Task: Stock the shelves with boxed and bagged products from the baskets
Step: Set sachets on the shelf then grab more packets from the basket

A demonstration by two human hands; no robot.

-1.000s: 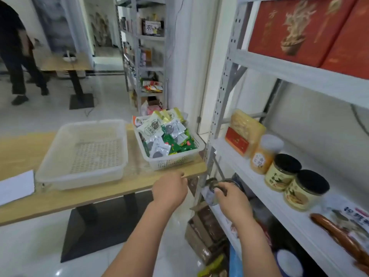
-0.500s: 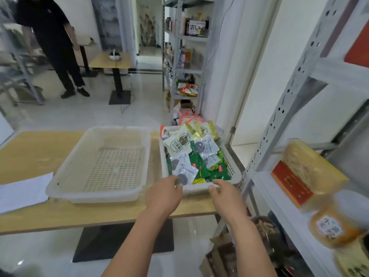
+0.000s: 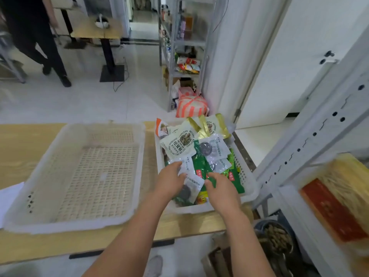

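A white basket (image 3: 248,188) on the wooden table (image 3: 24,148) holds several bagged products: pale mushroom-print bags (image 3: 179,144), green bags (image 3: 233,178) and clear packets with dark discs (image 3: 209,150). My left hand (image 3: 171,180) reaches into the basket's near end, its fingers lying on a clear packet (image 3: 192,188). Just to the right of that packet, my right hand (image 3: 221,188) curls its fingers onto a green bag (image 3: 212,181). The grey metal shelf (image 3: 299,150) stands at the right.
An empty white basket (image 3: 89,176) sits left of the full one, with a white paper (image 3: 8,198) at the table's left edge. A yellow noodle pack (image 3: 339,196) lies on the shelf. A jar (image 3: 275,238) stands lower down. A person (image 3: 36,37) walks at the back left.
My view swung left from the shelf to the basket. Both hands rose from below the table edge, passed the basket's front rim and now rest on the packets inside.
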